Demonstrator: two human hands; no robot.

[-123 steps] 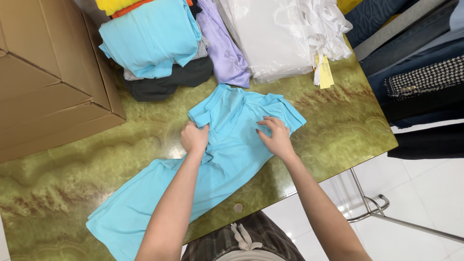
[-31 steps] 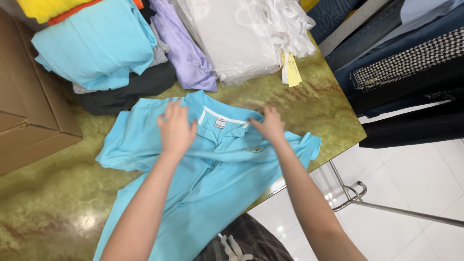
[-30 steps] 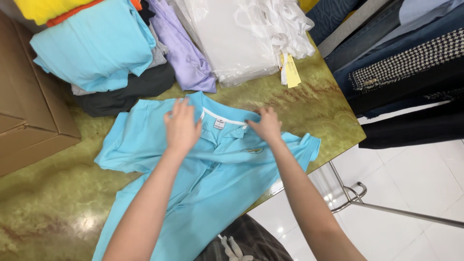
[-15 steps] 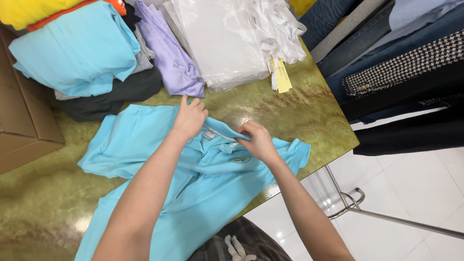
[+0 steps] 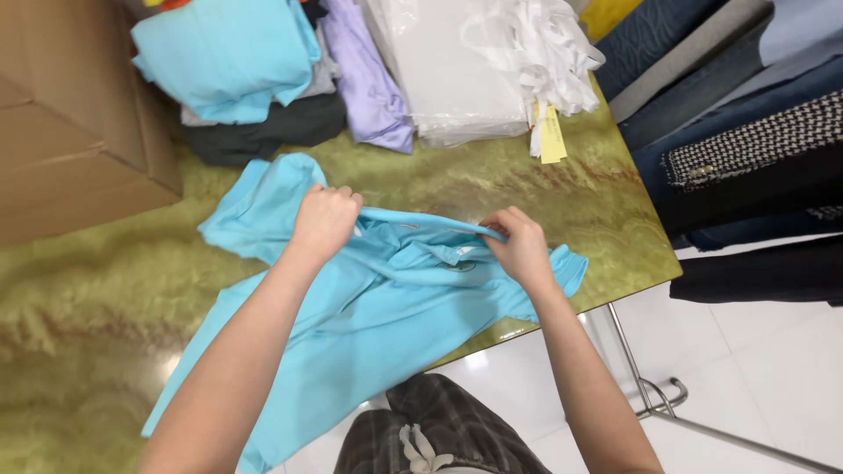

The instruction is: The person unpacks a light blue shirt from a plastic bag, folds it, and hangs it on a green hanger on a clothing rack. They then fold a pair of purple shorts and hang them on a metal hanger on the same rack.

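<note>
**A:** What could go wrong at this point?

**B:** In my judgement, the turquoise polo shirt [image 5: 386, 307] could slide off. Its lower part hangs over the near edge of the green marbled table [image 5: 105, 290], toward the person's body, so a loose grip might let the weight drag it down. The collar could also crease unevenly, since the two hands pull it from opposite ends.

**A:** How are the hands set?

**B:** The left hand [image 5: 323, 221] is closed into a fist on the collar fabric. The right hand [image 5: 520, 247] is pinched shut on the other end of the collar, so the cloth runs taut between them.

**A:** Where is the shirt relative to the hands?

**B:** Directly under and between them. The body of it spreads nearer than the hands; one sleeve lies beyond the left hand, the other just outside the right hand.

**A:** And farther off?

**B:** Beyond the left hand sits a stack of folded clothes [image 5: 246, 79] and a cardboard box [image 5: 70, 132]. Beyond the right hand lie clear-bagged white garments [image 5: 474, 61], with dark hanging clothes [image 5: 746, 140] off to its outer side.
</note>
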